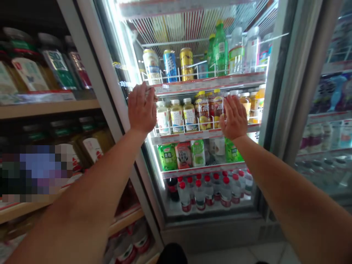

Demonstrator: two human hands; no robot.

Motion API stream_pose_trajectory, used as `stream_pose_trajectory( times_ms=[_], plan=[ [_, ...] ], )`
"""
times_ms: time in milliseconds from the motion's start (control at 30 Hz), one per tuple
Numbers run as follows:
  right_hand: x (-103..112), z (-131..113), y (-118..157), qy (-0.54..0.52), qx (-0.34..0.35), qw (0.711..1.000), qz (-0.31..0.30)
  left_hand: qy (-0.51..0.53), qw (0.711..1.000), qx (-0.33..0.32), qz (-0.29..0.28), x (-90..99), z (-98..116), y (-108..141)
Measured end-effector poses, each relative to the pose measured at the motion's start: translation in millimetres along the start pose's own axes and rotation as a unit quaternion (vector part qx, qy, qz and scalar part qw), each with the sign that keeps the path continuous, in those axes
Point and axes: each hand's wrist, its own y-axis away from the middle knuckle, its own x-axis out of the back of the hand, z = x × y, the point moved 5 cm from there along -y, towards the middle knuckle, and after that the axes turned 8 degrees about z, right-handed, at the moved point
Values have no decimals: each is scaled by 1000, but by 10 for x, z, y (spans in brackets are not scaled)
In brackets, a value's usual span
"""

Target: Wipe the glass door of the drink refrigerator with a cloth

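Observation:
Both of my arms reach forward toward a lit drinks fridge. My left hand is raised at the fridge's left side, palm away from me, fingers stretched out, holding nothing. It is nearest to the pale tea bottles on the middle shelf. My right hand is also open, its fingers extended, in front of the middle shelf's right half. Beside it stand brown iced tea bottles with yellow caps, and orange drink bottles are partly behind it. I cannot tell whether either hand touches glass.
Cans and green bottles stand on the upper shelf. Lower down are green and red packs and red-capped bottles. Wooden shelving with bottles is at left; another fridge is at right.

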Motion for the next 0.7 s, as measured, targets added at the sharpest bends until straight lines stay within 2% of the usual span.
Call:
stream_pose_trajectory(
  times_ms=[67,167,267,333,400,500,600,700],
  plan=[
    [-5,6,1,-4,-5,1000,-7,-20,1000,0,3,-1,40,229],
    [-5,6,1,-7,-8,1000,-13,-30,998,-38,-30,-11,58,464],
    [0,1,0,-6,-7,1000,-9,-16,999,-31,-32,47,-68,383],
    [3,-4,0,-2,-5,1000,-4,-10,1000,8,-9,101,-157,278],
    [4,-9,-1,-1,-5,1000,-2,-2,999,43,9,127,-173,298],
    [6,-14,-6,-2,-9,1000,-2,0,998,53,23,124,-89,640],
    [15,-23,-10,7,-2,1000,4,-25,999,2,25,106,-27,1032],
    [13,-17,-6,19,2,1000,6,-26,999,-31,14,78,-93,1058]
  ],
)
